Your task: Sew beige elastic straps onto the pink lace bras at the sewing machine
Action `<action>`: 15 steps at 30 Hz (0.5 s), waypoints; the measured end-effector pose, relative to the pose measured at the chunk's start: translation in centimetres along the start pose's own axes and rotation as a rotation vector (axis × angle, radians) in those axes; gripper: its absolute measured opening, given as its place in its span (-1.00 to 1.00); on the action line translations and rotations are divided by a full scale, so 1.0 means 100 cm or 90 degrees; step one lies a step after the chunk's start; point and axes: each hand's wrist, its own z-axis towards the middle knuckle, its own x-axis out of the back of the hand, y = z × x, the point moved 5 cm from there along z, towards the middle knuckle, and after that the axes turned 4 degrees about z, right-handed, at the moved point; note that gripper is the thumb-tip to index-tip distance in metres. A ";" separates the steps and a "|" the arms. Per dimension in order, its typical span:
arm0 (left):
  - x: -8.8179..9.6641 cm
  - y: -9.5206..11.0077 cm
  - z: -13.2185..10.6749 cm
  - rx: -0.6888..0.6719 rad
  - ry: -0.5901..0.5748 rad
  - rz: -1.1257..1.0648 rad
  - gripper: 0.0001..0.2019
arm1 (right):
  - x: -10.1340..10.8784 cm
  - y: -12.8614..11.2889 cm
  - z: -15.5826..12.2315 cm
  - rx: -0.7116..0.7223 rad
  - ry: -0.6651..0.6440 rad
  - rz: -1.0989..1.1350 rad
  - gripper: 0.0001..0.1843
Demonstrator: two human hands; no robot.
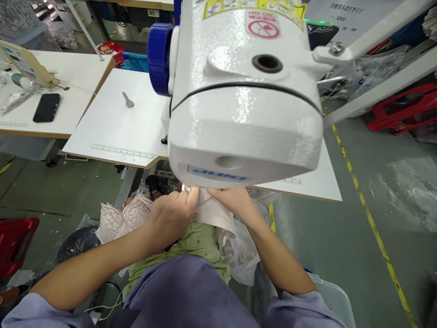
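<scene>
A white sewing machine (246,132) marked JUKI fills the upper middle of the head view. Just under its front edge, my left hand (174,212) is closed, thumb and fingers pinching a pale pink bra (126,216). One lace cup hangs out to the left of that hand. My right hand (235,200) grips the smooth pale band of the same bra to the right, its fingertips hidden beneath the machine head. The needle and presser foot are hidden too. Below, the bra's lower end hangs over green cloth (196,241) on my lap.
The white sewing table (136,123) has printed rulers along its front edge and a small grey tool (128,100) on it. A black phone (47,108) lies on the left table. Clear plastic bags (242,250) hang right of my lap. A clear bin (332,296) stands lower right.
</scene>
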 end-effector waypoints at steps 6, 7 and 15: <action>-0.002 0.000 -0.001 -0.012 -0.004 0.002 -0.73 | -0.002 0.001 0.002 0.019 0.001 0.006 -0.85; -0.003 0.000 -0.001 -0.013 -0.002 0.001 -0.72 | -0.002 0.001 0.002 0.019 0.001 0.000 -0.85; -0.007 0.000 -0.001 -0.026 -0.010 -0.029 -0.66 | 0.005 0.005 -0.004 0.014 0.030 0.016 -0.84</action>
